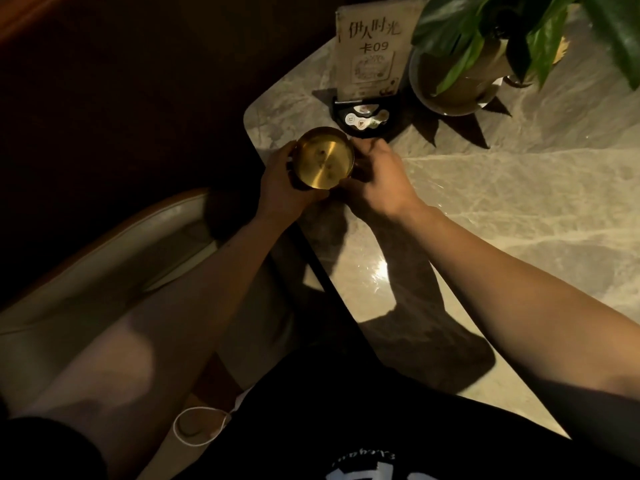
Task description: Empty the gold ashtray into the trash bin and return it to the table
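Marble table (485, 209) fills the right of the scene, a potted plant (485, 46) and sign stand (372, 53) at its far edge; near its left corner, my left hand (280, 181) and right hand (377, 181) clasp the gold ashtray (325, 157) between them.

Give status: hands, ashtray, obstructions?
Left hand and right hand both gripping ashtray at table corner. Bits still inside. Sign stand close behind; no bin visible.
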Demonstrator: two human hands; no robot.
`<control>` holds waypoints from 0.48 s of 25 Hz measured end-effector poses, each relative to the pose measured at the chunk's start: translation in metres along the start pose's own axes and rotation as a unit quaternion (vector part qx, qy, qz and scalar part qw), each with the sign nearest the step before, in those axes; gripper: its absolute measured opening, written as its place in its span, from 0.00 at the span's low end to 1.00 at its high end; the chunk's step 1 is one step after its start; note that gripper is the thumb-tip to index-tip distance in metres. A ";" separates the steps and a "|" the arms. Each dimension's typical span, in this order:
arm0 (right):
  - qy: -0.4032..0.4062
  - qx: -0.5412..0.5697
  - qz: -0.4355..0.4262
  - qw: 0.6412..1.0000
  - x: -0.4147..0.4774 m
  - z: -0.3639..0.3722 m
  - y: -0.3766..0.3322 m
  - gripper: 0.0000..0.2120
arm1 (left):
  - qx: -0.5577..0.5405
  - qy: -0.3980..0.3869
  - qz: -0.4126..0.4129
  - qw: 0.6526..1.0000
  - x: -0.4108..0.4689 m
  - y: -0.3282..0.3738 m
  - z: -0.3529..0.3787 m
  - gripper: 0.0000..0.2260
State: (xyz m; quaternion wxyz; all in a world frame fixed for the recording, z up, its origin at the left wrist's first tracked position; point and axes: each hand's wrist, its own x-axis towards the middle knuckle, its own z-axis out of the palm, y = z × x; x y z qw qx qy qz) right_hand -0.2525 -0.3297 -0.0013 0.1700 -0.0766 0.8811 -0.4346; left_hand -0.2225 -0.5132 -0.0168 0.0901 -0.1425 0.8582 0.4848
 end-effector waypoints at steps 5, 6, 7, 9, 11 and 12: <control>-0.005 0.003 0.006 1.000 0.006 0.009 0.004 0.27 | -0.004 0.000 -0.026 1.000 0.000 -0.002 0.003 0.43; -0.009 0.015 0.014 1.000 0.007 0.011 0.008 0.26 | -0.012 -0.008 -0.030 0.999 0.001 -0.007 0.007 0.43; -0.012 0.017 0.019 1.000 0.006 0.012 0.010 0.25 | -0.015 -0.014 -0.034 0.999 -0.002 -0.005 0.007 0.43; -0.025 0.025 0.036 0.999 0.005 0.012 0.013 0.25 | -0.030 -0.026 -0.035 0.999 -0.005 -0.006 0.008 0.44; -0.047 0.073 0.061 0.994 0.004 0.013 0.014 0.28 | -0.057 -0.037 -0.035 0.997 -0.008 -0.005 0.008 0.44; -0.046 0.084 0.065 0.993 0.003 0.015 0.015 0.29 | -0.073 -0.031 -0.037 0.996 -0.010 -0.007 0.009 0.44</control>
